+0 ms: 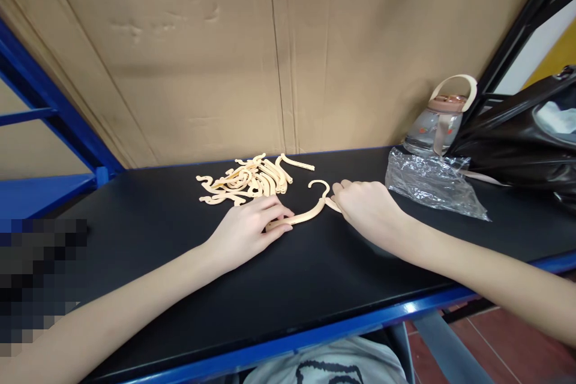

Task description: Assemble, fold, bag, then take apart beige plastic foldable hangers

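Observation:
Between my hands, a cream clothes hanger [309, 213] lies low over the black table, its hook curling up toward the cardboard. My left hand [252, 225] pinches one arm of it between thumb and fingers. At the other arm, my right hand [363, 207] is closed, with its fingertips hidden behind the knuckles. Just beyond my left hand is a heap of cream hanger pieces [252, 180], with curved arms and hooks tangled together.
Cardboard [189, 60] stands along the table's back edge. To the right are a crumpled clear plastic bag [434, 183], a water bottle [438, 123] with a handle, and a shiny black bag [517, 138]. Blue frame bars [54, 96] rise at the left. The table [270, 300] has a blue front edge.

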